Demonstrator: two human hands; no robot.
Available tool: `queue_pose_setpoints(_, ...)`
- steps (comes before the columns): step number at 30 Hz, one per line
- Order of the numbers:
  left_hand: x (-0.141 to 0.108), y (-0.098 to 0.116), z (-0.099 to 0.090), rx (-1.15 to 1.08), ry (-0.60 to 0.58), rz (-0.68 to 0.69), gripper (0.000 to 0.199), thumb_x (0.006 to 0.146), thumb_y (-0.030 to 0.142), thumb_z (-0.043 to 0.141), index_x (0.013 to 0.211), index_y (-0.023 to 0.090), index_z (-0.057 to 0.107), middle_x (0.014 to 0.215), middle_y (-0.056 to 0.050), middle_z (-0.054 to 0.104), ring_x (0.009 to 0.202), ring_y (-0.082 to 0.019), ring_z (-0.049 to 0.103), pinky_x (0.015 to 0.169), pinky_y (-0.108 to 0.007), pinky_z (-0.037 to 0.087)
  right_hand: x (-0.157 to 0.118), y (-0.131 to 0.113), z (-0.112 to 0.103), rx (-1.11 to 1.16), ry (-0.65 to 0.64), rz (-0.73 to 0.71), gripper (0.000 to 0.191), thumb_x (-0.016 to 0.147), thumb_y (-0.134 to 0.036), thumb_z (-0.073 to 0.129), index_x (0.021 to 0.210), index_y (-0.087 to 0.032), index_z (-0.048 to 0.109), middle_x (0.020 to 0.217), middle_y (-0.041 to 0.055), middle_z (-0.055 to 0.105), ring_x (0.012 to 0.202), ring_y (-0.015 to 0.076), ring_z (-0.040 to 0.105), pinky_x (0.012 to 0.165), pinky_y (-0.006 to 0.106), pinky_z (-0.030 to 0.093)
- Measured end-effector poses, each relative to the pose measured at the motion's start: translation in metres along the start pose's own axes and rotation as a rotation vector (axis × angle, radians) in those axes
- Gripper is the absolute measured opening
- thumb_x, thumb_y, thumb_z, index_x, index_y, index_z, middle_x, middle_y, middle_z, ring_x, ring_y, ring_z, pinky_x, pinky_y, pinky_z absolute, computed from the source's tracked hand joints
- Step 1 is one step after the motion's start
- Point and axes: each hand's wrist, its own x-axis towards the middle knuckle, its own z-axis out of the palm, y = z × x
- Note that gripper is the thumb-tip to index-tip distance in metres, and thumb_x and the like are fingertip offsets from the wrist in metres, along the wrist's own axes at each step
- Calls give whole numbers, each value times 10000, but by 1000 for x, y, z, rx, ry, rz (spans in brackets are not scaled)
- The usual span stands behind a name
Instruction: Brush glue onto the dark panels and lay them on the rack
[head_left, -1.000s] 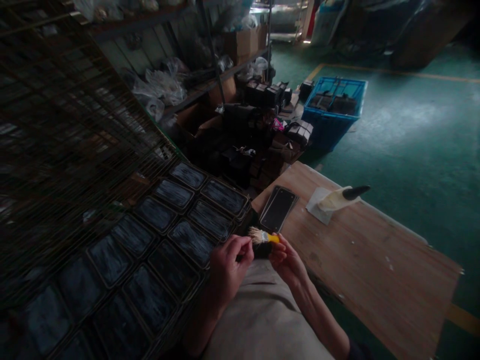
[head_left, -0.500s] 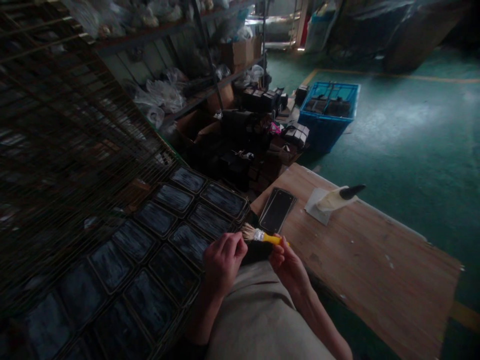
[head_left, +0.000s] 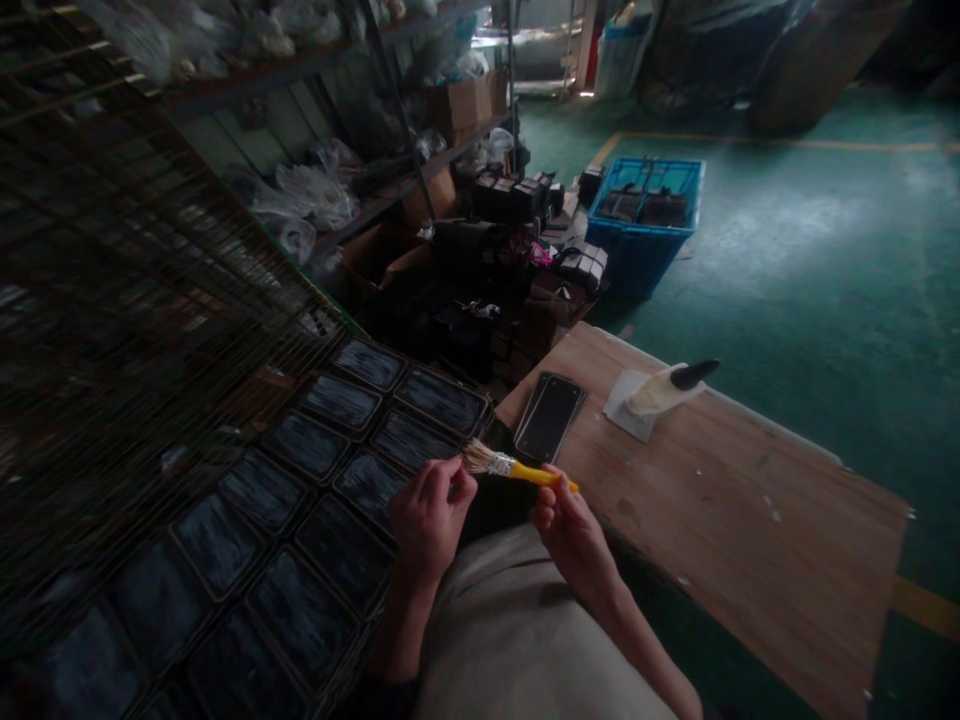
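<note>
A paintbrush (head_left: 517,470) with a yellow handle and pale bristles lies nearly level in front of my body. My right hand (head_left: 566,520) pinches it by the handle. Close by the bristle tips, my left hand (head_left: 433,505) is closed, thumb against fingers; what it pinches, if anything, is too small to make out. Left of it, dark rectangular panels (head_left: 300,600) with whitish streaks lie in rows on a wire rack. Beyond the brush, a small stack of dark panels (head_left: 551,418) sits on the wooden table (head_left: 750,520).
A white bottle with a black nozzle (head_left: 667,388) lies on paper on the table. Behind stand a blue crate (head_left: 645,225), shelves with plastic bags (head_left: 315,190), and cardboard boxes (head_left: 465,100). Wire racks (head_left: 150,230) rise at the left.
The view has shifted slightly, so the surroundings sit a little further left. My left hand has moved slightly down from the bristles; the brush stays in my right hand.
</note>
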Motion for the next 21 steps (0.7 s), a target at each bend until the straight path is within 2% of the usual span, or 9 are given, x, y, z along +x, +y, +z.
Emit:
queue_pose_setpoints(3, 8, -12, -13, 8, 76, -98, 81, 816, 151, 616, 888, 181, 639, 722, -15, 678, 623, -126, 638, 618, -235, 493, 0, -11, -8, 36, 35, -41, 271, 800, -331, 784, 1012, -218, 658, 707, -47, 602, 573, 55, 560, 564, 162, 528)
queue_pose_setpoints(7, 29, -50, -53, -88, 449, -459, 128, 803, 201, 636, 924, 160, 623, 647, 21, 628, 536, -122, 609, 574, -250, 510, 2, -33, -44, 136, 203, -231, 327, 705, -271, 860, 948, -245, 643, 697, -92, 593, 561, 25, 554, 573, 126, 535)
queue_pose_setpoints(8, 33, -56, -60, -184, 473, -520, 135, 812, 222, 631, 931, 161, 611, 623, 34, 612, 506, -119, 598, 554, -251, 514, 2, -36, -51, 123, 227, -250, 343, 705, -270, 859, 969, -247, 642, 727, -86, 611, 583, 26, 567, 586, 126, 537)
queue_pose_setpoints(9, 34, -58, -63, -289, 439, -560, 147, 819, 247, 630, 937, 164, 598, 610, 41, 606, 494, -118, 595, 546, -252, 520, 1, -37, -55, 100, 224, -256, 344, 720, -283, 849, 992, -242, 642, 747, -75, 621, 602, 32, 575, 596, 132, 536)
queue_pose_setpoints(11, 31, -51, -58, -482, 248, -590, 166, 838, 298, 620, 939, 174, 576, 630, 36, 623, 521, -124, 616, 560, -259, 539, -2, -36, -54, 29, 150, -251, 327, 773, -324, 804, 1040, -224, 643, 764, -44, 629, 625, 55, 582, 604, 159, 531)
queue_pose_setpoints(13, 21, -31, -40, -616, 9, -592, 177, 866, 334, 589, 949, 181, 561, 687, 15, 652, 595, -133, 651, 602, -266, 554, -5, -33, -44, -52, 40, -253, 293, 830, -348, 745, 1066, -208, 644, 743, -24, 620, 626, 79, 578, 603, 189, 518)
queue_pose_setpoints(15, 7, -9, -19, -708, -162, -606, 188, 896, 356, 547, 970, 183, 553, 707, 4, 659, 642, -137, 662, 620, -261, 552, -9, -32, -33, -115, -32, -255, 241, 871, -350, 692, 1057, -204, 647, 713, -17, 608, 615, 94, 571, 598, 206, 500)
queue_pose_setpoints(18, -10, 12, 2, -802, -324, -645, 212, 917, 383, 514, 990, 187, 545, 684, 9, 650, 649, -136, 647, 624, -250, 531, -13, -35, -24, -149, -49, -250, 172, 886, -344, 664, 992, -209, 651, 684, -15, 598, 601, 101, 562, 595, 211, 479)
queue_pose_setpoints(21, -19, 18, 9, -852, -425, -687, 216, 933, 404, 479, 949, 196, 536, 622, 38, 599, 593, -120, 599, 602, -232, 495, -12, -38, -26, -142, -33, -275, 161, 871, -369, 679, 923, -220, 648, 662, -20, 595, 581, 101, 551, 586, 212, 468)
